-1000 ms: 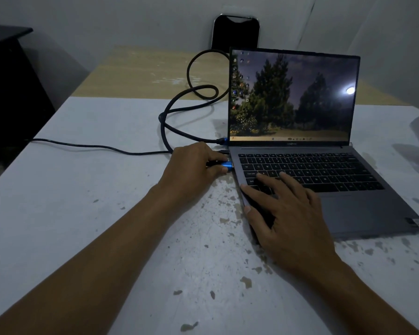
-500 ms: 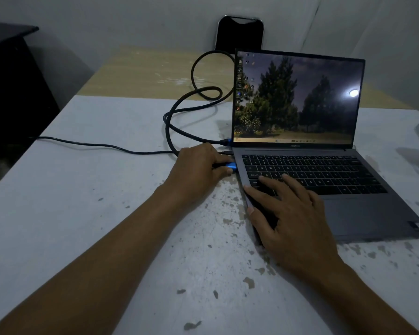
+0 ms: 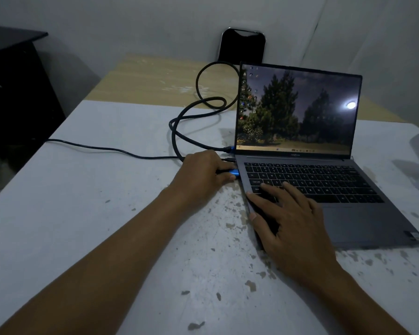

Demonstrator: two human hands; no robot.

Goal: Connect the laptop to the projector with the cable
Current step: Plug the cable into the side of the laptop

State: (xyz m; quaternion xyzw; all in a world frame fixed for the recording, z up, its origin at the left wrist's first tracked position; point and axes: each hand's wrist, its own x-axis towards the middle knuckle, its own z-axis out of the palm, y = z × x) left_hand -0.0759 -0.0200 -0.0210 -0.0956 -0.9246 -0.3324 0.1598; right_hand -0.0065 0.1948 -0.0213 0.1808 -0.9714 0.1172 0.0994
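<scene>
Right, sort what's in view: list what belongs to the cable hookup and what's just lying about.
In the job:
- laptop
- blue-tipped plug, pinched in the left hand
- thick black cable
- right hand, steadying the laptop

Lying about:
- thin black cord
- dark cabinet
- black chair back

Pretty dim shot overall, kind of murky blue-grey with soft, noisy detail. The brightest thing is the laptop screen point(image 3: 298, 112), which has a round white glare spot point(image 3: 350, 105) on its right side, looks like a lamp reflection. The white tabletop point(image 3: 102, 213) catches most of the light. The far left goes almost black around the dark cabinet point(image 3: 15, 93). Soft shadows sit under both forearms and beside the laptop. Wide-angle bending shows at the edges, and the corners are smeary.
</scene>
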